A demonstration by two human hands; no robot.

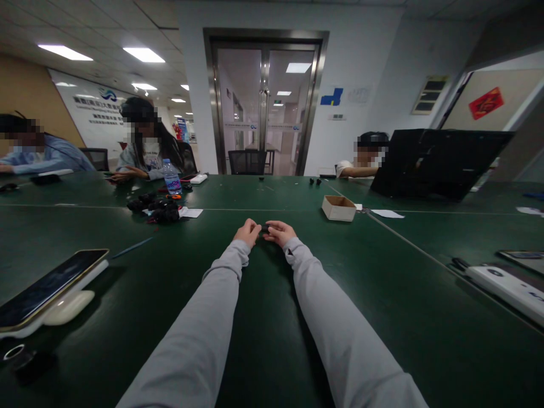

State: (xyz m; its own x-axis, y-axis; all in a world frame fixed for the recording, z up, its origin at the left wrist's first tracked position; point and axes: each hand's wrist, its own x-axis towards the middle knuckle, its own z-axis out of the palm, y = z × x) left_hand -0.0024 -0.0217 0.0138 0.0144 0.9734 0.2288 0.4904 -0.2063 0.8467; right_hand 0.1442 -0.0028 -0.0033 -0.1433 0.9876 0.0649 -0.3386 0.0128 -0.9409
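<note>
The left hand (247, 232) and the right hand (278, 232) meet far out on the green table (272, 317), both arms stretched forward in grey sleeves (327, 317). Between the fingertips sits a small black part (264, 229), pinched from both sides with the fingers curled narrowly around it; it is too small to tell what it is. It sits low over the table surface, straight ahead of the person.

To the right of the hands, a little further back, stands an open cardboard box (338, 208), with a white slip of paper (386, 213) beyond it. To the left lies a heap of black parts (155, 208) beside a water bottle (171, 177). A phone (46, 286) rests at the near left edge, and a white device (508, 286) at the near right. Three other people sit along the far side, one behind a black laptop lid (437, 161).
</note>
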